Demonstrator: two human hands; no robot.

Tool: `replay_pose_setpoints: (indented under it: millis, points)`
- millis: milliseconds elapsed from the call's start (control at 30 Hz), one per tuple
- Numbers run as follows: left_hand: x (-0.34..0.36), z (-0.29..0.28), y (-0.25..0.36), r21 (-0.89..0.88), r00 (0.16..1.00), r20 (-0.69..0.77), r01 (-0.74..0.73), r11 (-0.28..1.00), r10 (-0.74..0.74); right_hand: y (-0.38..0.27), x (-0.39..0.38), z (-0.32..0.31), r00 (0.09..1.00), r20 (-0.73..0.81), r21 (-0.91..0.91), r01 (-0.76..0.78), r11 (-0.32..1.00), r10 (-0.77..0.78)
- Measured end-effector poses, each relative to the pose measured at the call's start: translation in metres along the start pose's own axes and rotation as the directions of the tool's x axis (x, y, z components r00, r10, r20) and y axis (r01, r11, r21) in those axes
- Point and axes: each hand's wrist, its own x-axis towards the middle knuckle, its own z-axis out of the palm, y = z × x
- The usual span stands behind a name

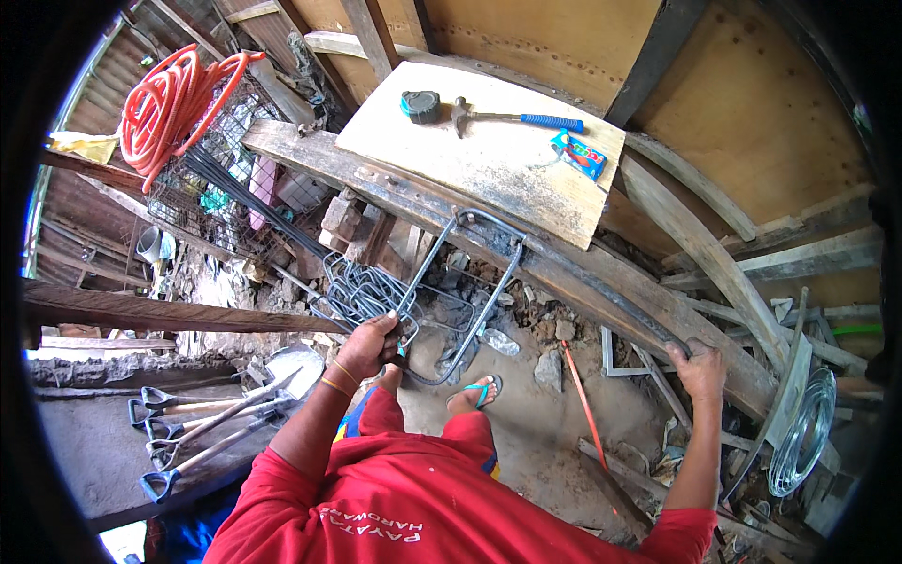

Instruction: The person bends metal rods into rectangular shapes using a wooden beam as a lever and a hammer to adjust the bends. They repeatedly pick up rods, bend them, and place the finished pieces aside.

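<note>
My left hand (pixel 368 346) is closed around one side of a steel bar bent into a four-sided loop (pixel 495 287). The loop's far end rests on a thick wooden beam (pixel 395 197), by some small pegs or nails. My right hand (pixel 697 368) grips the near end of a long dark metal bar (pixel 606 293), which slants along the beam and meets the loop's far right corner. Behind the beam lies a plywood board (pixel 470 169) bearing a blue-handled claw hammer (pixel 526 119), a tape measure (pixel 421 107) and a blue packet (pixel 579 155).
A heap of bent steel loops (pixel 362 287) lies left of my left hand. Several shovels (pixel 216 423) rest at lower left. Orange hose (pixel 169 113) hangs at upper left, and coiled wire (pixel 803 432) is at right. Rubble and an orange rod (pixel 587 404) lie below.
</note>
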Motion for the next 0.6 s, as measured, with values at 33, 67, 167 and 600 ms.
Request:
replay_pose_setpoints:
  millis: [33, 67, 167, 600]
  points:
    - [0.001, 0.0, 0.0, -0.004, 1.0, -0.015, -0.005, 1.0, 0.005, -0.004, -0.007, 0.004, 0.998, 0.046, 0.028, -0.048, 0.998, 0.046]
    - [0.002, 0.001, 0.0, -0.005, 1.0, -0.027, -0.008, 1.0, 0.008, -0.009, -0.017, 0.01, 0.993, 0.074, 0.049, -0.093, 0.994, 0.09]
    - [0.004, 0.0, 0.002, -0.047, 0.999, -0.041, -0.015, 0.999, 0.013, -0.021, -0.039, 0.019, 0.984, 0.058, -0.028, -0.166, 0.986, 0.168]
    - [0.001, 0.003, 0.011, 0.029, 0.999, -0.029, 0.019, 0.999, -0.018, -0.031, -0.045, 0.011, 0.962, 0.077, -0.021, -0.263, 0.965, 0.264]
